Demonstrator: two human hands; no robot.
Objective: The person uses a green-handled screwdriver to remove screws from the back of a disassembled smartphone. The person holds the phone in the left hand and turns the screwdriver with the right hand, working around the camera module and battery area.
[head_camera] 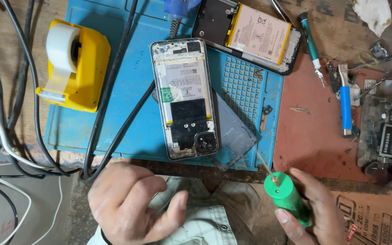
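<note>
Cluttered and scuffed, a wooden workbench (23,18) carries a blue repair mat (128,90). At nine o'clock black cables (5,113) cross beside a yellow tape dispenser (80,63). At seven o'clock the left hand (130,204) hovers below the mat's edge, fingers loosely curled, holding nothing. At centre an opened phone (186,100) lies back-up on the mat, over a grey back cover (234,131). At twelve o'clock a second opened phone (250,34) shows its battery. At five o'clock the right hand (314,211) grips a green screwdriver (286,193), its thin shaft pointing toward the grey cover. At three o'clock a blue-handled tool (345,106) lies on a red pad (314,136).
</note>
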